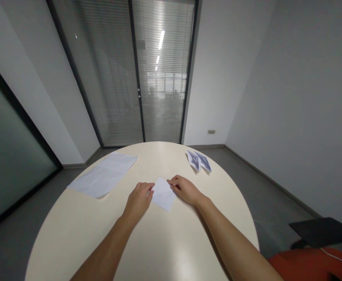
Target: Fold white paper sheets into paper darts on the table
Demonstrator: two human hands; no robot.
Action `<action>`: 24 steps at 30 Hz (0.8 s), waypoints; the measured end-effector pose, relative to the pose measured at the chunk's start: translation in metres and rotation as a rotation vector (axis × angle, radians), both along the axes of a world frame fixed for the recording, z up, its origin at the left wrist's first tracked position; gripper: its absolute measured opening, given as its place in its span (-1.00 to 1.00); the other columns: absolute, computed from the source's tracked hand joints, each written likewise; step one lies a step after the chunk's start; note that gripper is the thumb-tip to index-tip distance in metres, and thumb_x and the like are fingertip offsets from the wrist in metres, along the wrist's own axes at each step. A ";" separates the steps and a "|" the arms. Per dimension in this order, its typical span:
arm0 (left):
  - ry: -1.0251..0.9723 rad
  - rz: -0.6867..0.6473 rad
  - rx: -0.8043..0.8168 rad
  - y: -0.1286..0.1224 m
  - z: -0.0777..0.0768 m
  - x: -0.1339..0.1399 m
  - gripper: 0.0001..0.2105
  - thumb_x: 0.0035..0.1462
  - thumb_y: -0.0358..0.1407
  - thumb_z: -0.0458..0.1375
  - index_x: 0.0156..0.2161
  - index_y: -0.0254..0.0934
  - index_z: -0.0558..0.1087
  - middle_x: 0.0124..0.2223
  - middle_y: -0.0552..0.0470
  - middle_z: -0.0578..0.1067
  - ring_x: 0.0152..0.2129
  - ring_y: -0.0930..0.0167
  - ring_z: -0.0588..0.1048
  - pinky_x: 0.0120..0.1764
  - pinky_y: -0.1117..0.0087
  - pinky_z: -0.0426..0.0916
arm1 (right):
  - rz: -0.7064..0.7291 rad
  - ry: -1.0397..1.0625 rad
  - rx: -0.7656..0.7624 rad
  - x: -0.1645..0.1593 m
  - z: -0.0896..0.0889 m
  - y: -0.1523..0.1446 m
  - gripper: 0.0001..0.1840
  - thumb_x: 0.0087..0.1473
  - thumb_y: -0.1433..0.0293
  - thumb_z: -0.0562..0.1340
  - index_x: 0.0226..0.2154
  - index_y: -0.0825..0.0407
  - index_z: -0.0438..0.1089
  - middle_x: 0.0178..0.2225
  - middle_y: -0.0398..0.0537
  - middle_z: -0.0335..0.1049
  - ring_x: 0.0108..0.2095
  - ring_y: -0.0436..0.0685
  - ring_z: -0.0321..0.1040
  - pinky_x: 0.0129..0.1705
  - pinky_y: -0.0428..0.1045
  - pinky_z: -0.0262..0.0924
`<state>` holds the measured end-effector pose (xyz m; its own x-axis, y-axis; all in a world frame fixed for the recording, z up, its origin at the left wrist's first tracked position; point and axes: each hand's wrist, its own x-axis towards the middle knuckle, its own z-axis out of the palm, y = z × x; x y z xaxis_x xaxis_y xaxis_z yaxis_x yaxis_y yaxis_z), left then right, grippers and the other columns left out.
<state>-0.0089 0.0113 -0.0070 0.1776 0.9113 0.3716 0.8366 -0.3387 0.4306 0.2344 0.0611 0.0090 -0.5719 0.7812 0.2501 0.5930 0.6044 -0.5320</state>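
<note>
A small white piece of paper (163,196), roughly diamond-shaped, lies on the round table between my hands. My left hand (141,198) pinches its left corner between thumb and index finger. At the right corner, my right hand (185,189) closes thumb and fingers on the edge of the same paper. Whether the paper has several layers, I cannot tell.
A large creased white sheet (103,175) rests at the table's left. Two folded paper shapes (198,160) stand near the far right edge. The pale round table (147,249) fills the foreground. An orange chair (302,265) and a black flat surface (323,231) are at lower right.
</note>
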 end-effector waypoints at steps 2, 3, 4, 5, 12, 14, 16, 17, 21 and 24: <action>0.007 -0.002 0.010 0.000 -0.001 0.000 -0.75 0.27 -0.45 0.11 0.00 -0.23 0.52 -0.06 -0.06 0.59 -0.04 0.24 0.46 0.05 0.22 0.37 | -0.005 0.017 0.006 0.000 -0.002 0.001 -0.63 0.25 0.47 0.20 0.07 -0.02 0.51 -0.04 0.07 0.48 -0.14 0.13 0.44 -0.06 -0.03 0.24; 0.008 -0.002 0.012 0.000 -0.001 0.000 -0.75 0.26 -0.45 0.11 -0.01 -0.23 0.52 -0.06 -0.06 0.59 -0.05 0.24 0.45 0.05 0.21 0.37 | -0.003 0.028 0.011 0.000 -0.003 0.002 -0.59 0.25 0.48 0.19 0.11 -0.02 0.49 -0.02 0.08 0.48 -0.13 0.13 0.44 -0.04 -0.02 0.25; 0.006 -0.003 0.013 0.000 -0.001 0.000 -0.76 0.26 -0.46 0.12 -0.02 -0.24 0.52 -0.07 -0.06 0.59 -0.05 0.24 0.45 0.05 0.21 0.37 | 0.004 0.038 0.018 0.000 -0.005 0.002 -0.57 0.24 0.50 0.19 0.13 -0.03 0.48 0.00 0.08 0.48 -0.12 0.13 0.44 -0.03 -0.02 0.25; 0.001 -0.005 0.014 0.000 -0.001 0.000 -0.76 0.25 -0.46 0.13 -0.02 -0.24 0.52 -0.07 -0.06 0.58 -0.05 0.24 0.45 0.05 0.20 0.38 | 0.014 0.045 0.026 0.000 -0.007 0.003 -0.56 0.23 0.53 0.19 0.12 -0.03 0.49 0.00 0.08 0.48 -0.10 0.13 0.44 -0.01 -0.01 0.26; -0.073 -0.115 0.051 0.004 -0.007 0.000 -0.63 0.18 -0.57 0.09 0.00 -0.20 0.56 0.03 -0.06 0.58 0.03 0.29 0.46 0.17 0.16 0.36 | 0.066 0.031 0.087 -0.002 -0.010 0.005 -0.67 0.25 0.48 0.18 -0.03 -0.02 0.58 -0.03 0.04 0.55 -0.02 0.17 0.42 0.10 0.06 0.25; -0.069 -0.162 0.039 0.005 -0.009 0.000 -0.57 0.13 -0.62 0.07 -0.02 -0.19 0.59 0.06 -0.05 0.58 0.05 0.31 0.47 0.19 0.15 0.36 | 0.079 0.025 0.087 -0.003 -0.007 0.003 -0.69 0.26 0.45 0.19 -0.03 -0.02 0.58 -0.02 0.03 0.56 -0.01 0.18 0.42 0.10 0.06 0.24; -0.052 -0.189 0.015 0.005 -0.009 0.000 -0.53 0.09 -0.66 0.05 -0.03 -0.18 0.60 0.07 -0.03 0.59 0.05 0.32 0.49 0.20 0.14 0.36 | 0.083 0.024 0.084 -0.003 -0.006 0.002 -0.71 0.25 0.42 0.21 -0.04 -0.02 0.59 -0.01 0.03 0.56 0.00 0.20 0.42 0.12 0.08 0.24; -0.041 -0.194 0.005 0.005 -0.009 0.001 -0.52 0.09 -0.66 0.04 -0.04 -0.18 0.60 0.07 -0.02 0.59 0.05 0.32 0.50 0.20 0.15 0.36 | 0.082 0.028 0.081 -0.003 -0.005 0.002 -0.71 0.25 0.40 0.22 -0.05 -0.02 0.59 -0.01 0.03 0.56 0.00 0.20 0.42 0.12 0.08 0.24; -0.010 -0.188 0.023 0.002 -0.004 0.002 -0.62 0.21 -0.54 0.06 -0.01 -0.18 0.60 0.04 -0.02 0.61 0.01 0.29 0.51 0.16 0.15 0.38 | 0.092 0.048 0.060 -0.003 -0.003 0.001 -0.74 0.19 0.38 0.30 -0.08 -0.02 0.62 0.00 0.04 0.57 0.00 0.22 0.45 0.12 0.08 0.24; 0.004 -0.174 0.048 0.000 -0.002 0.003 -0.70 0.28 -0.41 0.09 0.00 -0.18 0.60 0.02 -0.04 0.62 -0.01 0.26 0.50 0.13 0.13 0.38 | 0.121 0.058 0.044 -0.003 0.000 -0.001 -0.76 0.14 0.35 0.34 -0.13 -0.01 0.63 -0.03 0.05 0.58 -0.04 0.21 0.47 0.07 0.06 0.27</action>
<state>-0.0059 0.0114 -0.0092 0.3325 0.8479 0.4130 0.7653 -0.4985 0.4072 0.2313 0.0597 0.0093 -0.6447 0.6953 0.3175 0.4837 0.6928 -0.5349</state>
